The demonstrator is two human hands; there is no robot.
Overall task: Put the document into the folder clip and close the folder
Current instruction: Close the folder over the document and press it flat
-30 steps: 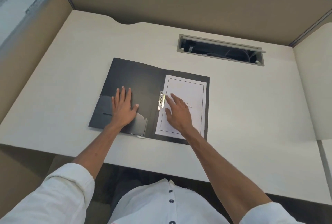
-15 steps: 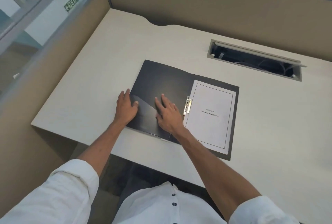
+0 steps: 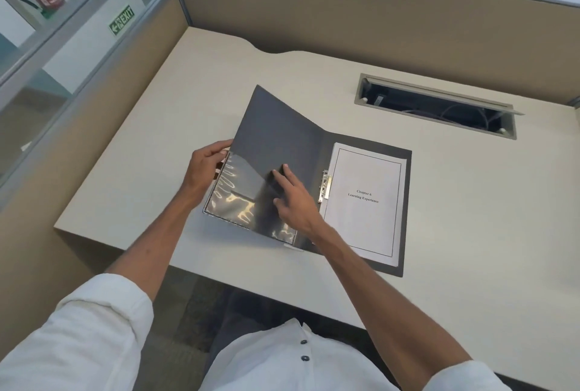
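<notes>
The folder (image 3: 282,139) is dark grey and lies open on the pale bench (image 3: 470,218), near the front edge. Its right half lies flat. Its left cover is lifted up off the bench and tilts toward the middle. A shiny clear pocket (image 3: 238,202) sits low on the inside of that cover.

The document (image 3: 364,202) is a white page with a thin black box drawn round it and the words "Chapter 6 Learning Experience" in the middle. It lies flat on the right half of the folder. The silver clip (image 3: 324,186) sits at the page's left edge, by the fold.

The left hand (image 3: 205,171) holds the outer edge of the lifted cover, thumb in front and fingers curled behind it. The right hand (image 3: 292,199) is spread, with its fingertips resting on the inside of the cover.

Half a second ago the left cover lay flat on the bench and both hands lay flat on it. Now the cover is up.

At the back of the bench is a long slot (image 3: 439,108) with its lid open. Some cables show inside it.
</notes>
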